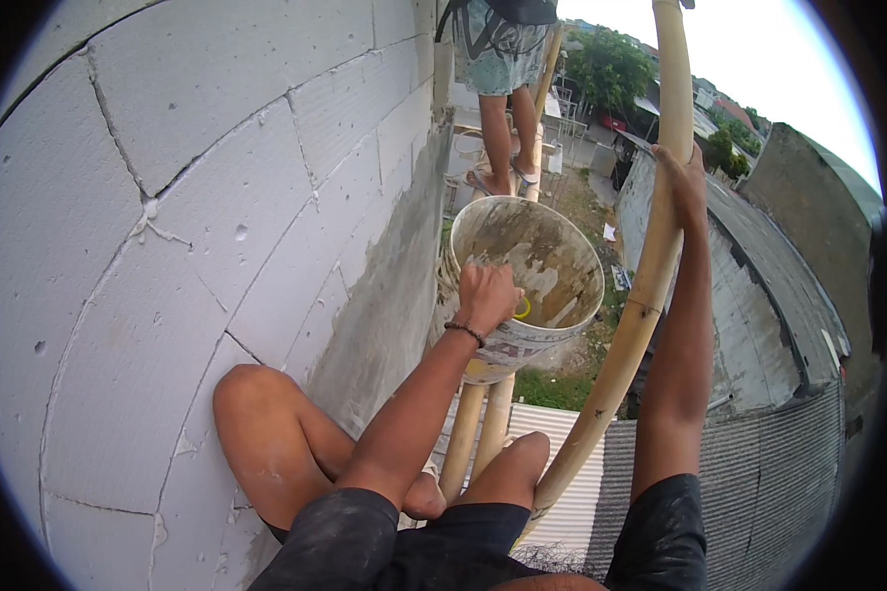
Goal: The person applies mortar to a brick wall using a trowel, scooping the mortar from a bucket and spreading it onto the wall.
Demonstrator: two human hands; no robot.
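Note:
My left hand is closed over the near left part of a stained whitish bucket; what its fingers hold is hidden, and a small yellow ring shows just beside them. The bucket sits on horizontal bamboo poles. My right hand grips a tall bamboo pole that slants up past my right side. My bare knees are bent below my arms.
A wall of pale blocks runs along the left. A co-worker's legs stand on the poles beyond the bucket. Below at right are corrugated roofs, a weathered wall, ground with grass and distant trees.

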